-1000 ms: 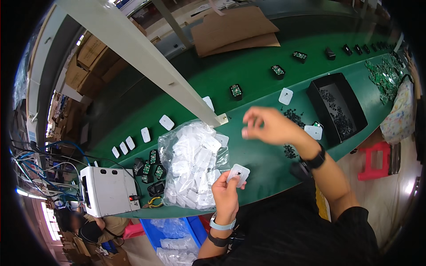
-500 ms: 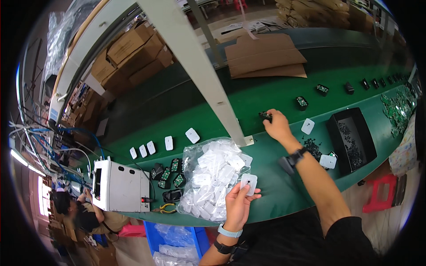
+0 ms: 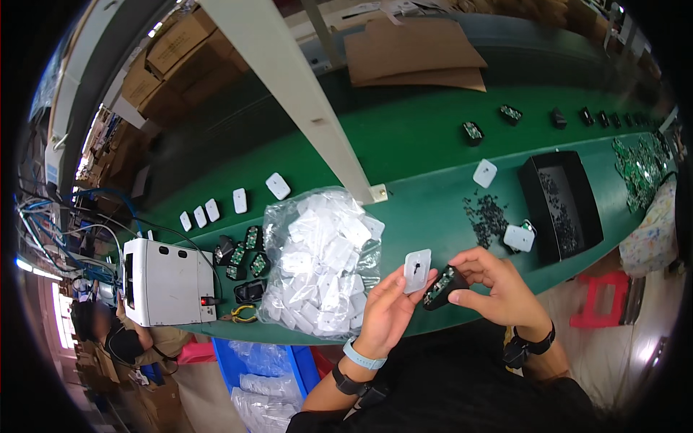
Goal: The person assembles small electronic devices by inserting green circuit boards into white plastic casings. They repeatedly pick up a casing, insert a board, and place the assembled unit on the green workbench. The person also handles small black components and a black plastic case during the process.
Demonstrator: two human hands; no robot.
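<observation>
Between the thumb and fingers of my left hand [image 3: 386, 314] is a white plastic cover [image 3: 417, 265], held upright, with a small black part at its middle. My right hand [image 3: 498, 292] grips a black housing [image 3: 442, 289] whose green circuit board shows on its open side. The housing is tilted close beside the cover; whether they touch I cannot tell. To the left of my hands lies a clear plastic bag [image 3: 275, 238] full of white covers. Beyond my right hand is a heap of small black parts [image 3: 485, 219], with a loose white cover [image 3: 484, 173] behind it.
A black bin [image 3: 530, 209] stands right, near heaped circuit boards [image 3: 639, 169]. Another cover [image 3: 519, 238] rests by it. Housings [image 3: 473, 133] and covers [image 3: 240, 200] line the green belt. Left are a white machine [image 3: 170, 285], pliers [image 3: 240, 313] and a metal post [image 3: 289, 90].
My right hand has brought the black housing from the belt back toward me, beside the cover in my left hand. The whole view has shifted slightly.
</observation>
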